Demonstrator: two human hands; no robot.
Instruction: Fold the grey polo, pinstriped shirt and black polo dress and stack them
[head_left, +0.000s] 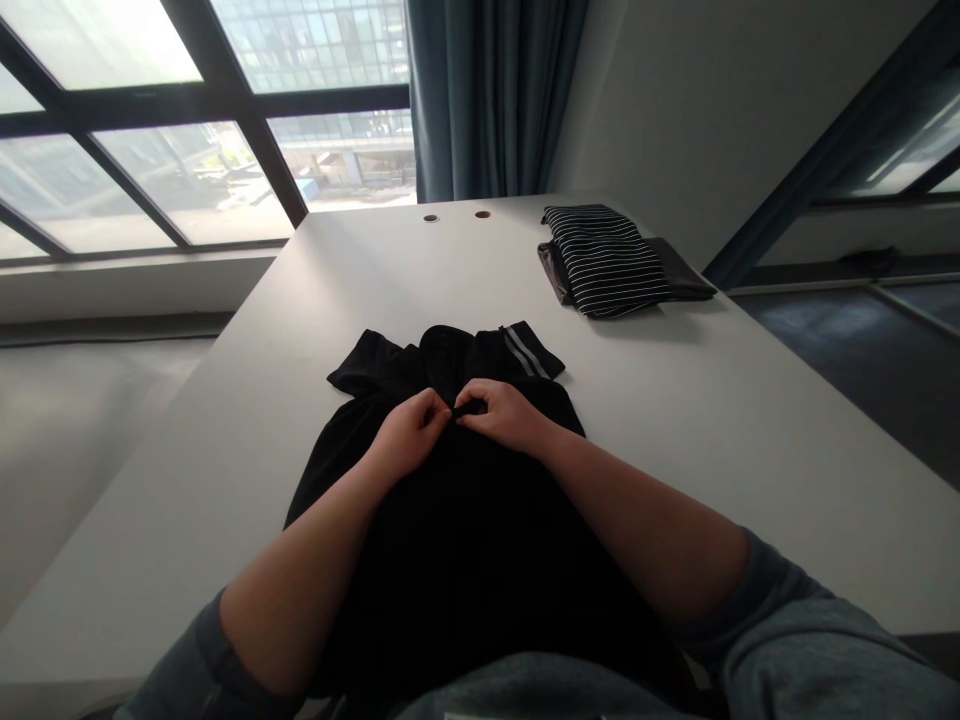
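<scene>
A black short-sleeved shirt (465, 540) lies on the white table, its collar end away from me and its lower part reaching to the near edge. One sleeve, on the right, carries two light stripes. Near the middle below the collar, my left hand (415, 428) pinches the black fabric between thumb and fingers. Close beside it, almost touching, my right hand (501, 412) pinches the same fabric. Whether a button or only cloth sits between the fingertips is too small and dark to tell.
Toward the back right of the white table (360, 270), a folded black-and-white striped garment (607, 260) rests on a dark folded cloth (679, 270). Two round holes pierce the far table edge. Behind stand a blue curtain (491, 100) and large windows (330, 150).
</scene>
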